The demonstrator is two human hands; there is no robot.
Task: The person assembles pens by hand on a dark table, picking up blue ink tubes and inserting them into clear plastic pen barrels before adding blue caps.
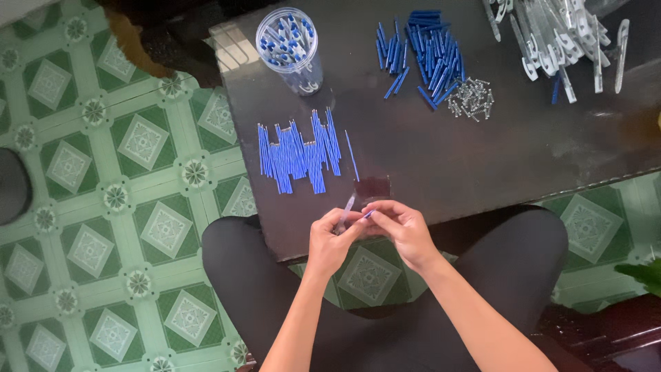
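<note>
My left hand (330, 238) pinches a clear pen barrel (348, 209) that points up and away over the near edge of the dark low table (427, 165). My right hand (403, 227) meets it from the right, its fingertips closed on a small blue pen part (369, 214) at the barrel's lower end. Both hands hover just above my lap. A row of blue ink refills (297, 150) lies on the table a short way beyond my left hand, with one refill (352, 156) lying apart to its right.
A clear round jar (289, 48) of assembled pens stands at the back left. A heap of blue pen pieces (425, 56), small metal springs (471, 98) and a pile of clear barrels (558, 38) lie at the back. Green patterned floor tiles (124, 207) surround the table.
</note>
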